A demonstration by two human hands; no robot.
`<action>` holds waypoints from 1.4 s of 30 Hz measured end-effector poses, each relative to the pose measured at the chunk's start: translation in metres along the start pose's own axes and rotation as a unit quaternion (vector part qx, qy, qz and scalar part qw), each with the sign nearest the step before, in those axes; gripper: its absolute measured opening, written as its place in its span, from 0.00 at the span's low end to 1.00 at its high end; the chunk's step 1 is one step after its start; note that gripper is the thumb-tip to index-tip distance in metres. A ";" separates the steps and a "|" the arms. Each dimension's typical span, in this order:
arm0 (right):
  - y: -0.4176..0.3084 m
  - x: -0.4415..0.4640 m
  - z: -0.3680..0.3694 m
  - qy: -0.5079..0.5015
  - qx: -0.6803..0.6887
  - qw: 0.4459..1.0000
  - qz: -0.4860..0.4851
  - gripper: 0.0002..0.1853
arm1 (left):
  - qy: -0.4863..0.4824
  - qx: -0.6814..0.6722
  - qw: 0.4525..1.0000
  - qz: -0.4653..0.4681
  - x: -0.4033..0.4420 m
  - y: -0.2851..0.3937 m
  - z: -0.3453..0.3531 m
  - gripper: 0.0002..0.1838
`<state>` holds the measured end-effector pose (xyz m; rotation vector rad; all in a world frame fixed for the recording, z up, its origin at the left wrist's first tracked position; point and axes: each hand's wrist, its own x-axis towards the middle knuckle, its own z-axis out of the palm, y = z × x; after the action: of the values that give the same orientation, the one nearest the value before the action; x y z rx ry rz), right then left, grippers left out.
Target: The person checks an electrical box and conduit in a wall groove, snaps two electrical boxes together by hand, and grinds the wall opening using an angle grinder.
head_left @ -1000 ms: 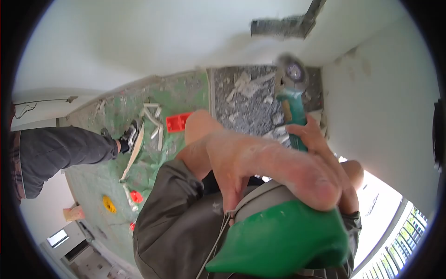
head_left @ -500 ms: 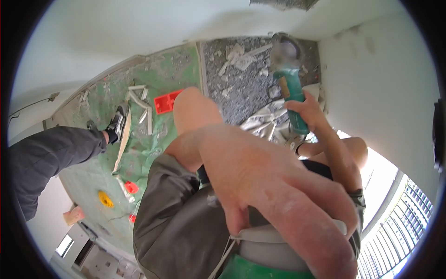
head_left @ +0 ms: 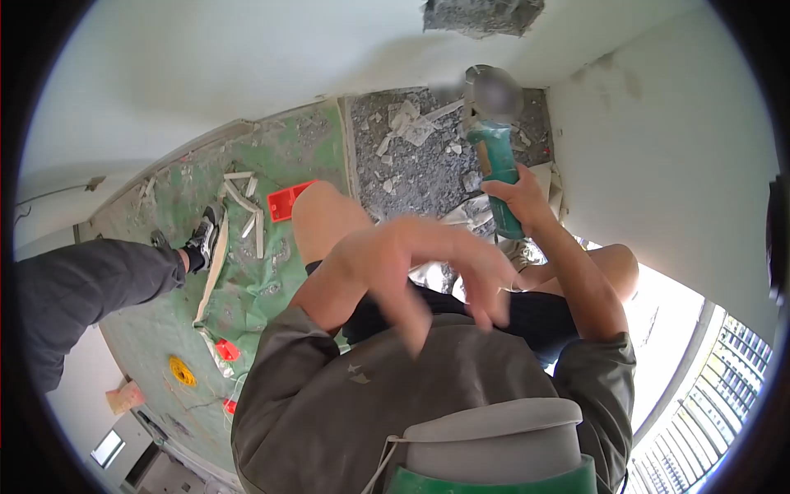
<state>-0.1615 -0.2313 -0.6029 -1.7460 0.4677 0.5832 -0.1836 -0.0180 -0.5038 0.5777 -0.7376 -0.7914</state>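
My right hand (head_left: 527, 200) is wrapped round the green body of an angle grinder (head_left: 498, 156). The grinder's disc (head_left: 496, 95) points away from me, above the rubble, and looks blurred. In front of my chest, my left hand (head_left: 428, 251) is raised with its fingers apart and hanging down, smeared by motion. Nothing shows between those fingers. A grey and green piece of face gear (head_left: 494, 440), apparently a mask, fills the bottom edge just below my chest.
Broken rubble (head_left: 411, 181) covers the floor ahead beside a green floor sheet (head_left: 284, 152). A red tray (head_left: 288, 200), white strips (head_left: 257, 218) and a yellow coil (head_left: 182, 371) lie leftward. Another person's leg (head_left: 107, 276) stands at left. The wall ahead has a rough patch (head_left: 481, 15).
My left hand has come away from the mask and moved forward and down, its fingers now apart. My right hand still holds the grinder, shifted slightly left in view.
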 end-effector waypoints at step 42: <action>-0.061 0.034 0.003 -0.143 0.311 0.937 -0.068 0.22 | 0.272 -0.157 0.943 -0.106 0.030 -0.086 -0.091 0.27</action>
<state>-0.0989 -0.2137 -0.5767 -1.0582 0.2784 0.5089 -0.1355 -0.0746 -0.6093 0.5537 -0.0357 -0.8738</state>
